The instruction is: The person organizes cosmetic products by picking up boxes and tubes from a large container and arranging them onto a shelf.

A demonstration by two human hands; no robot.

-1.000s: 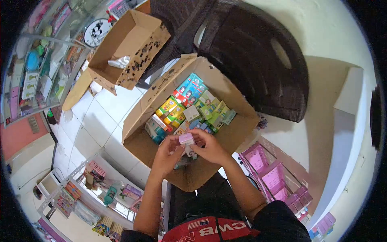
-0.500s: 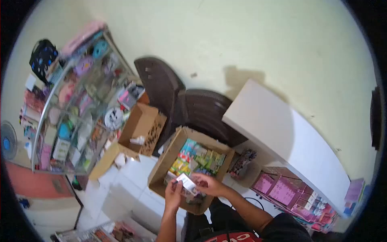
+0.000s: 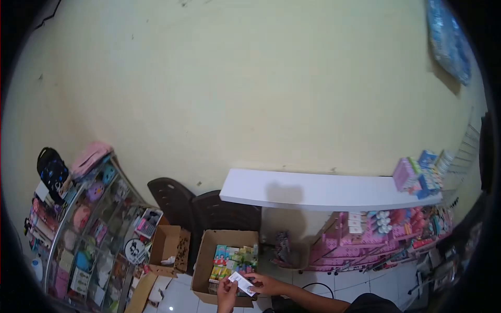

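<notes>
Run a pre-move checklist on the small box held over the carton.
1. Small white box held by both hands: ok; left hand and right hand are on it.
2. Box over the open cardboard carton: ok.
3. Carton holds colourful packs: ok.
4. Free slot among the packs: cannot tell, too small.
5. Print on the box readable: cannot tell.
6. Second, smaller carton beside it open: ok.

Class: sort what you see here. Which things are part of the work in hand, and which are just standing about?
In hand:
left hand
right hand
small white box held between them
open carton of colourful packets

Standing about:
second carton
dark chairs
white shelf
glass cabinet
</notes>
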